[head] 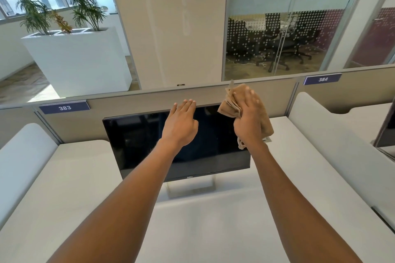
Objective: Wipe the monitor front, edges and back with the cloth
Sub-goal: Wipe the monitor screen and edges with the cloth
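A black monitor (136,141) with a dark screen stands on a silver stand (190,188) at the back of a white desk. My left hand (181,121) is flat, fingers together and extended, with the fingertips at the monitor's top edge; it holds nothing. My right hand (249,121) presses a crumpled tan cloth (229,104) against the monitor's upper right corner. The cloth hides that corner and hangs down past the right edge.
A beige partition (149,100) runs just behind the monitor, with labels 383 (64,108) and 384 (322,79). White side dividers (23,156) flank the desk (203,230). Another dark screen edge (386,130) shows at far right. Beyond are a planter and a glass-walled room.
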Available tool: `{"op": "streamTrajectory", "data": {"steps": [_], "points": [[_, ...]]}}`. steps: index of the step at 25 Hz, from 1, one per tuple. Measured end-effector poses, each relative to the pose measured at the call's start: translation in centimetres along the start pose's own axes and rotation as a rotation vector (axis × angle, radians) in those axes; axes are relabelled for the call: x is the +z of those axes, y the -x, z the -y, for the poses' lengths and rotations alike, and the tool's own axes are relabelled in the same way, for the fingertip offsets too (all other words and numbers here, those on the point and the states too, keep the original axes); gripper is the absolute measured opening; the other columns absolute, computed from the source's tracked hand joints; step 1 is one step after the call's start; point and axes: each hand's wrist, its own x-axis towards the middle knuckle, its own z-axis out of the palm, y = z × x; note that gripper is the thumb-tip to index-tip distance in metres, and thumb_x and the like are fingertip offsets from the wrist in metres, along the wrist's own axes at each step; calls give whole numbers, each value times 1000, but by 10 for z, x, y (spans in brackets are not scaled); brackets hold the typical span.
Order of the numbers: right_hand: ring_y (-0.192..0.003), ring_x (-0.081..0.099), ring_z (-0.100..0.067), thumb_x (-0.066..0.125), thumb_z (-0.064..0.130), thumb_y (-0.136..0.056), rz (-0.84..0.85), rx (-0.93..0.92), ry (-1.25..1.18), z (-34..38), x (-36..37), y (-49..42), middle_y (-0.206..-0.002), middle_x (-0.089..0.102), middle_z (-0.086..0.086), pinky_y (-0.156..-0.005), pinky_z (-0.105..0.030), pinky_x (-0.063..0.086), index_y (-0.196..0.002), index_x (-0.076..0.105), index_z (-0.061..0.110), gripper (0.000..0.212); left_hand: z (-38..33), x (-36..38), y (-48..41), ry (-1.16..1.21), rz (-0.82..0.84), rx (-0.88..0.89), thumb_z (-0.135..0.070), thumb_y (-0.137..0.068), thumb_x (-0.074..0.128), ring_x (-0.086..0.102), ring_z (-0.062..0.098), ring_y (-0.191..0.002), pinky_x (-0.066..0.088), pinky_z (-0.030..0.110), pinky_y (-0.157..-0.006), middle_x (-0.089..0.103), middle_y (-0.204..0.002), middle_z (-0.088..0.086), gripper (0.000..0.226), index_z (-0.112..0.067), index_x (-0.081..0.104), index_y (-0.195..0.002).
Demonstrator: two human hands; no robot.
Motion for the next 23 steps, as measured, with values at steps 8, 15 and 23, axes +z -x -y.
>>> {"op": "streamTrajectory", "data": {"steps": [8, 15, 23], "points": [[-143, 48, -24, 37, 5, -112, 119, 368, -825, -42, -13, 14, -158, 46, -11, -118, -26, 40, -166, 25, 15, 55, 1, 11, 2, -35, -38, 1, -20, -99, 45, 11, 19, -162, -3, 40, -132, 25, -173, 4, 69, -12, 26, -165], [-122, 67, -26, 42, 2, -111, 250, 626, -707, -101, 29, 87, -125, 65, -7, -91, -29, 56, -151, 47, 10, 42, -1, 13, 2, -31, -60, -6, -23, -97, 49, 13, 19, -162, -4, 40, -132, 28, -172, 4, 72, -12, 29, -164], [-104, 66, -38, 38, 24, -115, 272, 644, -847, -104, 36, 99, -120, 63, -32, -99, -31, 57, -141, 49, -4, 40, -2, 10, 2, -7, -64, -4, -20, -96, 51, 14, 18, -162, -3, 39, -132, 29, -172, 4, 72, -12, 30, -164]]}}
